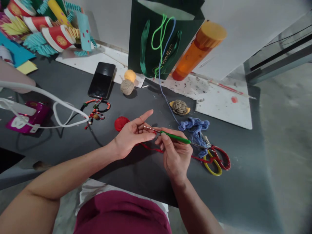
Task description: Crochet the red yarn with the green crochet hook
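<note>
My right hand (176, 156) grips a crochet hook (175, 137) by its green handle, with the metal tip pointing left into my other hand. My left hand (131, 135) pinches a small bit of red yarn (154, 131) between thumb and curled fingers, its index finger stretched out. The hook's tip reaches those fingers; whether a loop sits on it is hidden. A ball of red yarn (121, 123) lies just behind my left hand. A red strand runs under both hands to red-and-yellow-handled scissors (214, 164) at the right.
Blue crocheted pieces (193, 125) lie beside the scissors, their strand leading to a green paper bag (156, 35). Behind stand an orange bottle (198, 48) and a crocheted flower (179, 107). A phone (101, 80), small yarn balls (127, 87), beaded bracelet (95, 110) and white cable (48, 92) are leftward.
</note>
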The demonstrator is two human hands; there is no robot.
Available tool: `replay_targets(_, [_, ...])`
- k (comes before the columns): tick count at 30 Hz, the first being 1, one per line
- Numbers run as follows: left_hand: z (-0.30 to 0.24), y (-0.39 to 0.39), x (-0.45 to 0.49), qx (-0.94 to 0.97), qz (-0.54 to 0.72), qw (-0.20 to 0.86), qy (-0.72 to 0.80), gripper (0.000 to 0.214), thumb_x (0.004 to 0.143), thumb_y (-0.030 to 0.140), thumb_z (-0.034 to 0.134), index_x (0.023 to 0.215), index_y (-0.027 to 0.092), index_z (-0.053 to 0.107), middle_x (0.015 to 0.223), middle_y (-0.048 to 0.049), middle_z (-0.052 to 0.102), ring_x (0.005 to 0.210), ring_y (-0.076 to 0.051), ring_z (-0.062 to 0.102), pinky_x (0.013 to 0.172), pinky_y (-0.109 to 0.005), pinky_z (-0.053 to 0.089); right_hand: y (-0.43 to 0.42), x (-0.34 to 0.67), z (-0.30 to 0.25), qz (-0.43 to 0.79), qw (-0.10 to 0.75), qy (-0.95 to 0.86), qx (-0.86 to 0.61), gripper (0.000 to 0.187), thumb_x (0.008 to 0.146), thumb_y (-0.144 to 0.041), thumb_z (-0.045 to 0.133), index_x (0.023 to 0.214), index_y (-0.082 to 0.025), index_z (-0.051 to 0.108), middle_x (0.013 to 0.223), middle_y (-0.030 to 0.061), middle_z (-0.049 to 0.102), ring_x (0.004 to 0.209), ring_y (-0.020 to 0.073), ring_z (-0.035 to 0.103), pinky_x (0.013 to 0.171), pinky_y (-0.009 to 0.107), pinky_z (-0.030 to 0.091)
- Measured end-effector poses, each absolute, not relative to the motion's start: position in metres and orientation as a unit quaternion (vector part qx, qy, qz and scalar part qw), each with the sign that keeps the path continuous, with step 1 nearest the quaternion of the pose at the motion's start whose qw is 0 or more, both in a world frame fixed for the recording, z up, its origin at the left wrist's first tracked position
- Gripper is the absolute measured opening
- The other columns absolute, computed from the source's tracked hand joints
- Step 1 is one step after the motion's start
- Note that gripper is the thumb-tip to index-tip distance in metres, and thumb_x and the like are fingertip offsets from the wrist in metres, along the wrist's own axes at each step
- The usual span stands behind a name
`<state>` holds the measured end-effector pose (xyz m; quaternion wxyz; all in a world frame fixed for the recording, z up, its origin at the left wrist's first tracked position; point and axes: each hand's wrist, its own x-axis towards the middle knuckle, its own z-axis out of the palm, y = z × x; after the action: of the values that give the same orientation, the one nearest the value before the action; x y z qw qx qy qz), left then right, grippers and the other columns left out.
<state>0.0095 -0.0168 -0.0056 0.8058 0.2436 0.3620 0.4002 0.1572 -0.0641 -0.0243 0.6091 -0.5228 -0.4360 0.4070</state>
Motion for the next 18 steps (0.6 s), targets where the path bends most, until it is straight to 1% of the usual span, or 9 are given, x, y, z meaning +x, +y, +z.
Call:
replay_targets(5, [-0.0073, -0.0167, 0.0088, 0.241, 0.401, 0.809, 0.354, 0.071, 0.068, 0.01, 0.089, 0.135, 0.027, 0.07, 0.076, 0.0063, 0.069, 0.074, -0.008, 0.062, 0.078, -0.028, 0.046, -0.0643, 0.1572, -0.0236, 0.387, 0.613, -0.447, -0.524, 0.006, 0.092, -0.028, 0.075, 0.096, -0.026, 0.079, 0.083, 0.0003, 0.081, 0.058, 0.0103, 0.067, 0.05, 0.023, 0.051])
replay_targets(10, [-0.0078, -0.0166, 0.0081, 0.225, 0.4, 0.811, 0.363, 0.071, 0.068, 0.01, 0.089, 0.135, 0.024, 0.07, 0.075, 0.0053, 0.069, 0.077, -0.009, 0.062, 0.083, -0.028, 0.046, -0.0683, 0.1542, -0.0233, 0.295, 0.604, -0.498, -0.548, 0.01, 0.093, -0.023, 0.072, 0.1, -0.025, 0.079, 0.088, 0.0022, 0.083, 0.062, 0.0135, 0.073, 0.055, 0.026, 0.059])
replay_targets(12, [-0.0071, -0.0165, 0.0082, 0.221, 0.402, 0.811, 0.364, 0.072, 0.068, 0.01, 0.089, 0.137, 0.022, 0.069, 0.075, 0.005, 0.069, 0.076, -0.009, 0.062, 0.083, -0.029, 0.046, -0.0705, 0.1534, -0.0244, 0.278, 0.602, -0.516, -0.542, 0.013, 0.095, -0.02, 0.07, 0.103, -0.025, 0.078, 0.092, 0.0026, 0.083, 0.061, 0.0132, 0.073, 0.053, 0.026, 0.057])
replay_targets(14, [-0.0062, -0.0164, 0.0084, 0.22, 0.404, 0.81, 0.363, 0.072, 0.069, 0.01, 0.088, 0.137, 0.022, 0.069, 0.075, 0.0053, 0.069, 0.075, -0.009, 0.062, 0.083, -0.029, 0.047, -0.072, 0.1528, -0.0255, 0.279, 0.606, -0.522, -0.531, 0.016, 0.097, -0.018, 0.066, 0.107, -0.025, 0.076, 0.09, 0.0022, 0.083, 0.055, 0.0115, 0.07, 0.048, 0.024, 0.054])
replay_targets(18, [-0.0049, -0.0164, 0.0085, 0.22, 0.405, 0.811, 0.361, 0.073, 0.069, 0.01, 0.088, 0.138, 0.024, 0.068, 0.073, 0.0066, 0.069, 0.074, -0.008, 0.062, 0.082, -0.028, 0.047, -0.0718, 0.1515, -0.0249, 0.29, 0.617, -0.51, -0.525, 0.01, 0.101, -0.023, 0.06, 0.105, -0.022, 0.07, 0.088, 0.0039, 0.082, 0.046, 0.0101, 0.064, 0.043, 0.024, 0.048])
